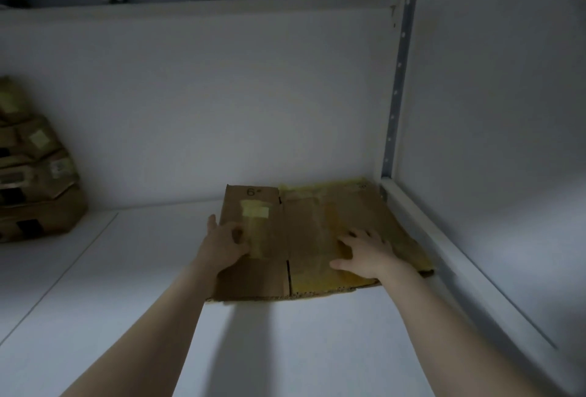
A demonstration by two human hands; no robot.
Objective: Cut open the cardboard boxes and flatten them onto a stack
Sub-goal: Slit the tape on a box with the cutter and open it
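The right hand [364, 254] is pressing flat, fingers spread, on the flattened box [312, 222] lying on the shelf [95, 285]. The left hand [222, 246] is gripping its left edge, thumb on top.

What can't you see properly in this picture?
Head view throughout.
- Pile of brown cardboard boxes: cut off by the left edge; labels too blurred to read.
- Flattened brown cardboard box: hides whatever lies beneath it.
- Left hand: its own back hides whether it grips the flattened box's edge.
- Right hand: covers the cardboard under its spread fingers.
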